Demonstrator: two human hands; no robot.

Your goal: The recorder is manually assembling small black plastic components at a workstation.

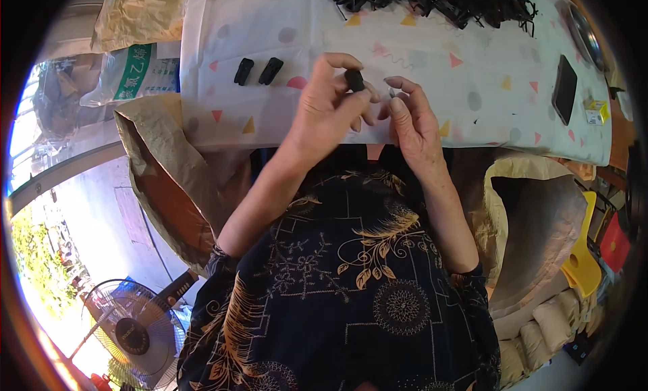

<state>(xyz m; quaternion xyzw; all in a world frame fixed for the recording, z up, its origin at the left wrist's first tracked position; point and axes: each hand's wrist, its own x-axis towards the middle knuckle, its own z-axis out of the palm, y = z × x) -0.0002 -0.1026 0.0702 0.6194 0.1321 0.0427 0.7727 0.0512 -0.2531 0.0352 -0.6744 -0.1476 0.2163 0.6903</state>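
Observation:
My left hand (325, 104) is raised over the table's near edge, pinching a small black plastic piece (354, 80) between thumb and finger. Close beside it on the right, my right hand (414, 124) has its thumb and fingers curled toward each other. Something small and pale seems to sit at those fingertips, too small to name. Two similar black pieces, one (244, 71) and another (271, 71), lie side by side on the cloth left of my hands. A heap of thin black plastic parts (445, 3) covers the far part of the table.
A patterned white cloth (472, 121) covers the table. Toward its right end are a dark phone (564, 89), a small yellow box (597, 112) and a round metal dish (586, 36). Open brown paper sacks stand at left (169, 154) and right (499, 188). A fan (133, 330) is at lower left.

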